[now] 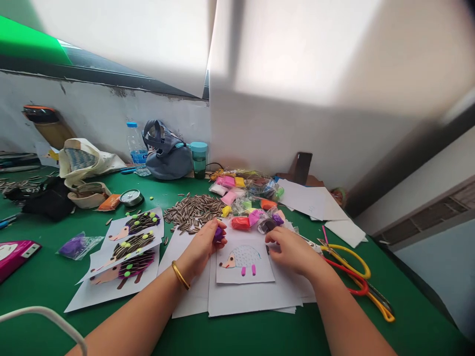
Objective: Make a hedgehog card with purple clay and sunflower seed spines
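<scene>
My left hand (200, 247) is shut on a lump of purple modelling clay (218, 234) above the white paper sheets (193, 291). My right hand (293, 249) rests with curled fingers beside a hedgehog drawing (237, 264), which has pink legs and a blank-looking dotted back. Its fingertips are close to a packet of dark clay (267, 226), and they hide whatever may lie under them. Several coloured clay packets (241, 207) lie just beyond the drawing. A heap of striped sunflower seeds (193, 210) sits by my left hand. Several finished seed-covered hedgehogs (128, 247) lie to the left.
The green table (237, 333) holds yellow-and-red scissors (347, 267) on the right and loose white papers (315, 202) behind them. Along the wall stand a water bottle (137, 151), a grey bag (166, 153) and a teal cup (198, 158).
</scene>
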The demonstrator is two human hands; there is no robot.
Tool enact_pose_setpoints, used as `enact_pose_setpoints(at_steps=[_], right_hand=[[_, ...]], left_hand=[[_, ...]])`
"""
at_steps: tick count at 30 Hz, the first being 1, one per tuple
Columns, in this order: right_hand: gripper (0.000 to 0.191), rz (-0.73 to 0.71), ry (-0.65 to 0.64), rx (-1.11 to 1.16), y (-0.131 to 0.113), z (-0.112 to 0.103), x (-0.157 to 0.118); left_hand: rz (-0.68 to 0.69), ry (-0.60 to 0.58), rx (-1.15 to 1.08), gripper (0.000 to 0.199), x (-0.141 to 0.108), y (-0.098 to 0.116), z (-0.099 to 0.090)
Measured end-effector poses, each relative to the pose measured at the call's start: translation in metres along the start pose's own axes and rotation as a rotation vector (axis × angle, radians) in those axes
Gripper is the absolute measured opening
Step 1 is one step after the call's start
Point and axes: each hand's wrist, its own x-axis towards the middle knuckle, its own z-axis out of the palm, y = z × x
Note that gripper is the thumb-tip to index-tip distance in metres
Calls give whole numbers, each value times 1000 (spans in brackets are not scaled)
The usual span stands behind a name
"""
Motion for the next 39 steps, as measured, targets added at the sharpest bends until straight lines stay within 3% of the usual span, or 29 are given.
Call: enact_pose_setpoints(at_steps=[5,10,15,21,26,29,32,35,37,39], right_hand=[[15,47,-44,-146,-2,2,4],[18,164,23,-288,1,1,5],[32,201,18,-191,-11,6,6],[39,154,-10,-112,-24,17,10],[37,93,126,-58,-24,20,10],[35,-49,418,10,-33,18,7],[39,-353,705,127,-56,18,4],[51,-639,757,166,-86,23,0],[58,-707,681,142,-105,29,-3],[70,-728,624,103,-122,37,-8]], left_hand=[[10,-5,89,44,1,-4,0],[-26,-36,109,37,2,-1,0],[0,1,141,61,0,6,2],[20,-38,124,37,-1,3,0],[-10,-75,-135,21,-7,5,3],[-20,-127,-209,15,-17,11,12],[-1,-168,-203,17,-33,7,29],[62,-269,-191,36,-48,-10,43],[113,-331,-174,49,-52,-22,48],[128,-314,-158,56,-50,-30,49]])
